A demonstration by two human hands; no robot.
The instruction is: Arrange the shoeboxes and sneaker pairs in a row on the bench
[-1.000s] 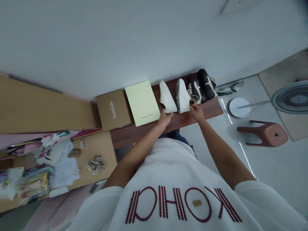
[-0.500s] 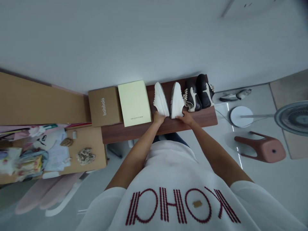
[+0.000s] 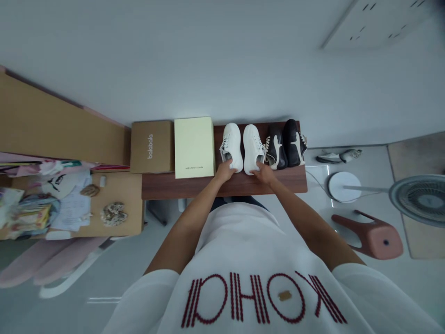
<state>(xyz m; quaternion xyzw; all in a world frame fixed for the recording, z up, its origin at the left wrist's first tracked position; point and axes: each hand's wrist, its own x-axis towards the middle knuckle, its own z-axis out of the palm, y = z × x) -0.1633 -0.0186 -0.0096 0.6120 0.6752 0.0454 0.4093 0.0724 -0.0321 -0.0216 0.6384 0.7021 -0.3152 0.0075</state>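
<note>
Two white lace-up sneakers stand side by side on a dark wooden bench (image 3: 194,186), toes toward the wall. My left hand (image 3: 225,171) is closed on the heel of the left white sneaker (image 3: 232,139), fingers at its opening. The heel of the right white sneaker (image 3: 251,144) is gripped by my right hand (image 3: 263,174). Close by on the right sit a dark brown sneaker with cream trim (image 3: 275,146) and its outer mate (image 3: 292,139). A pale yellow shoe box (image 3: 193,144) lies to the left of the white pair.
Left of the yellow box is a brown cardboard box (image 3: 152,146). A cluttered desk (image 3: 134,204) adjoins the bench's left end. On the floor at right are a standing fan (image 3: 344,187), a reddish stool (image 3: 384,239) and grey-white shoes (image 3: 339,156). A wall runs behind the bench.
Both white sneakers have turned from lying tilted on their sides to standing upright, with their openings facing up. My hands stay at the heels. The camera view has shifted slightly.
</note>
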